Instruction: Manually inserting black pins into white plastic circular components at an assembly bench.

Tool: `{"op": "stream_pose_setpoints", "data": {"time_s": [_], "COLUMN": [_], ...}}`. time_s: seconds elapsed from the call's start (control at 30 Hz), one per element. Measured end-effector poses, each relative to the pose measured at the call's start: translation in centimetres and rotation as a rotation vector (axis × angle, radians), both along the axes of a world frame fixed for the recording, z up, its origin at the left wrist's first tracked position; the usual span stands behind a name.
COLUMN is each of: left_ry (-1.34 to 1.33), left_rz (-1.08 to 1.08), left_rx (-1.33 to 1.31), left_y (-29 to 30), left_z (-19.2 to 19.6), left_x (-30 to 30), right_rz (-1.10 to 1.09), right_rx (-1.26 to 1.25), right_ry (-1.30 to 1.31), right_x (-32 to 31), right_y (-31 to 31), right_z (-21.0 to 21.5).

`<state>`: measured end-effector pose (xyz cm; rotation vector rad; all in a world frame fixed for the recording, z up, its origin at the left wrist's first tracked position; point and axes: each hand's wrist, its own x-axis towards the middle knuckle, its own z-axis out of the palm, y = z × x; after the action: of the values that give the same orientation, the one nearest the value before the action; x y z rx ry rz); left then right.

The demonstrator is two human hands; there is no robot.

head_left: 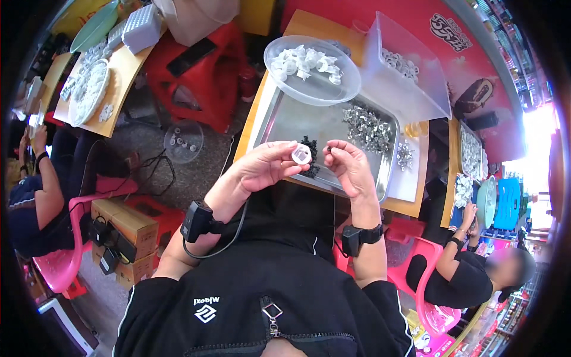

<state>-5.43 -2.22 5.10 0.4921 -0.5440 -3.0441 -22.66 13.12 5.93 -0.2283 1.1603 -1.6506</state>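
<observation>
Two hands are raised close together above a shallow rectangular steel tray (285,122) on the wooden tabletop (410,207). The left hand (264,165) pinches a small white round plastic part (301,154) at its fingertips. The right hand (351,166) is curled shut, apparently on something tiny and dark. Just beyond them lie small black pieces (310,144) and a heap of small silvery metal parts (366,126); farther off sits a clear round plastic bowl (333,89) of white parts.

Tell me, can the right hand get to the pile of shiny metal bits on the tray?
Probably yes. The right hand hovers over the metal tray, and the metal pieces lie just beyond it with nothing between.
</observation>
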Motion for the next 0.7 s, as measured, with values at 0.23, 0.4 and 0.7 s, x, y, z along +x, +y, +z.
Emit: {"op": "stream_pose_setpoints", "data": {"time_s": [0.23, 0.4, 0.7], "left_ry": [-0.015, 0.006, 0.013], "left_rz": [-0.009, -0.014, -0.034], "left_rx": [-0.022, -0.051, -0.066], "left_y": [1.7, 1.5, 1.7], "left_z": [0.0, 0.0, 0.0], "left_x": [-0.7, -0.4, -0.3], "right_rz": [-0.052, -0.124, -0.123], "right_rx": [-0.098, -0.039, -0.149], "right_ry": [0.016, 0.026, -0.061], "right_x": [0.6, 1.1, 1.6], "right_y": [0.8, 1.3, 2.2], "right_z": [0.4, 1.3, -0.7]}}
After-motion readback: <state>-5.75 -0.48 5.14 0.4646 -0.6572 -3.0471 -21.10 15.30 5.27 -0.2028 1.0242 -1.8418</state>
